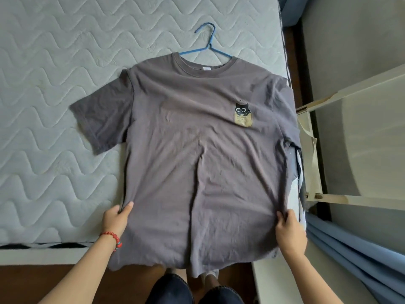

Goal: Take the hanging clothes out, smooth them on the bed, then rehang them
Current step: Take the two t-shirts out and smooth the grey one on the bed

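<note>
Knees at bottom of view, then both hands on the lower sides of the shirt (197,154): left hand (116,218) pinches the left side seam, thumb on top and fingers curled under, right hand (290,229) grips the right edge the same way. Shirt lies face up on the bed (43,84), hem hanging off the near edge, right sleeve spilling over the bed's side, blue hanger (208,46) in the collar; looks like the smoothing step, pulling the body taut. Centre crease remains, so next likely flat palm strokes outward, then lift by the hook to rehang
</note>
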`<state>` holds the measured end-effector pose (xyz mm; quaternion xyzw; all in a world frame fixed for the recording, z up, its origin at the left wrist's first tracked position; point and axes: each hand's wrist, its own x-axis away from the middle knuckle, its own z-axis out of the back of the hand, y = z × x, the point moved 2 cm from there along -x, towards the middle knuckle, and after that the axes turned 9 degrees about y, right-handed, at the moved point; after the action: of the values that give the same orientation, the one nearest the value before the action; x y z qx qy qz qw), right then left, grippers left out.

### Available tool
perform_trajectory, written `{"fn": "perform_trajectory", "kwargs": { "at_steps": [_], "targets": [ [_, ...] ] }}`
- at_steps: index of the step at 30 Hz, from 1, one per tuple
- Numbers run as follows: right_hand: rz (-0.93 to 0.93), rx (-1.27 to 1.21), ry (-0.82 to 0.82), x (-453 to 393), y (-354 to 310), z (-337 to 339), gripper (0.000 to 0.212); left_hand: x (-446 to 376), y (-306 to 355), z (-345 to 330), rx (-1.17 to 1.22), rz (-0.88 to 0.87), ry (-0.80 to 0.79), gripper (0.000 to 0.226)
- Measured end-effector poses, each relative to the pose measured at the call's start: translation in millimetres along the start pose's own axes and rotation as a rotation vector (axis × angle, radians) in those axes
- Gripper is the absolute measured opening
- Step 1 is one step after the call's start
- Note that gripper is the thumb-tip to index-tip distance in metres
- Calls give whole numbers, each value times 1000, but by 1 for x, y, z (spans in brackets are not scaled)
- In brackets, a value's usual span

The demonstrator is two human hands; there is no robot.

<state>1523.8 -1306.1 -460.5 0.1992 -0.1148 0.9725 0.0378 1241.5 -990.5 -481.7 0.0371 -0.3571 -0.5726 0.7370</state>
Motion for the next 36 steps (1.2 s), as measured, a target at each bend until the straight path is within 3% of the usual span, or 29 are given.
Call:
{"fn": "perform_trajectory", "kwargs": {
  "at_steps": [7, 10, 13, 19, 24, 30, 36],
  "targets": [
    [-134, 8, -150, 10, 48, 13, 31, 26, -22, 12, -196, 83, 50, 45],
    [-126, -54, -130, 17, 52, 21, 39, 30, -21, 20, -268, 59, 61, 43],
    [-48, -25, -98, 29, 47, 32, 43, 42, -14, 31, -334, -12, 57, 43],
    [203, 29, -217, 62, 11, 51, 47, 102, 11, 47, -314, -238, -101, 34],
    [374, 122, -299, 95, -25, 68, 47, 152, 6, 83, -326, -288, -243, 29],
    [600, 265, -440, 149, -57, 75, 43, 189, -40, 154, -272, -154, -238, 25],
    [768, 379, -491, 206, -89, 66, 46, 199, -107, 228, -95, 70, -109, 20]
  ]
}}
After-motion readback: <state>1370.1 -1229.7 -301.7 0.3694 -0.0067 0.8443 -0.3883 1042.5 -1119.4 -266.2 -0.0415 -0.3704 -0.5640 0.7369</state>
